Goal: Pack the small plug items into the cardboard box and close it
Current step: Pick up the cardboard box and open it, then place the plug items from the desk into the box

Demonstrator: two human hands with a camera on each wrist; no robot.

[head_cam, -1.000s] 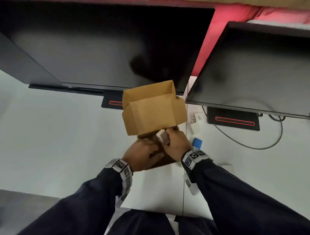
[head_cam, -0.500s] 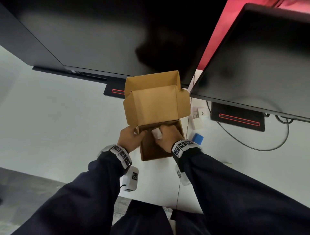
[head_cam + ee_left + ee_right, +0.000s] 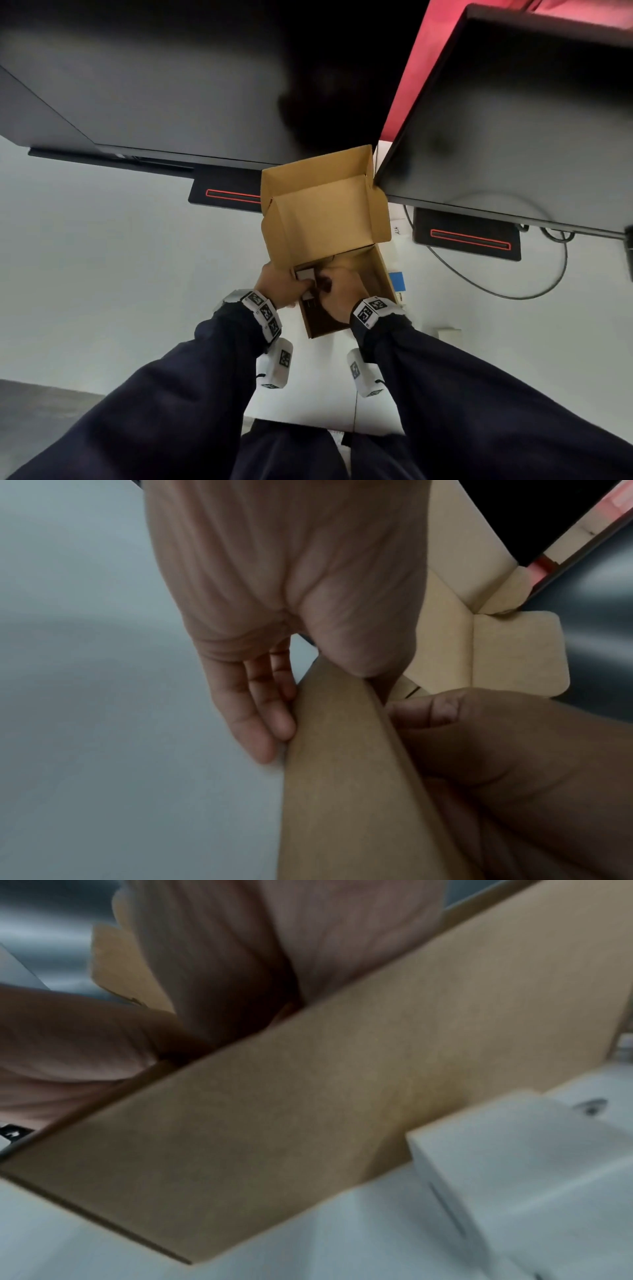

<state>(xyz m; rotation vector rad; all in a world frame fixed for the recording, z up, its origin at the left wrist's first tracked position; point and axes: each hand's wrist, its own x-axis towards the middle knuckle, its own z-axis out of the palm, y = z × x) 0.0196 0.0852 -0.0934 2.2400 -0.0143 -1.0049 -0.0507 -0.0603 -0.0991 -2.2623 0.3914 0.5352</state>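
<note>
The brown cardboard box (image 3: 378,281) stands on the white table with its lid (image 3: 325,219) raised upright at the far side. My left hand (image 3: 284,284) pinches the box's left wall (image 3: 342,750), fingers outside and thumb over the rim. My right hand (image 3: 339,289) reaches down inside the box, with its fingers curled at a small white plug item (image 3: 306,274) by the left wall. A second pale item (image 3: 309,295) shows just below it. In the right wrist view the box's wall (image 3: 342,1110) hides my right fingertips.
Two dark monitors hang over the far side, and their bases (image 3: 226,197) (image 3: 469,238) flank the box. A blue item (image 3: 397,279) and a small white box (image 3: 514,1172) lie right of the cardboard box. A black cable (image 3: 513,293) loops at the right.
The box has moved from close to my body out onto the table. My right hand has carried the white plug item down into it. My left hand has shifted to the left wall.
</note>
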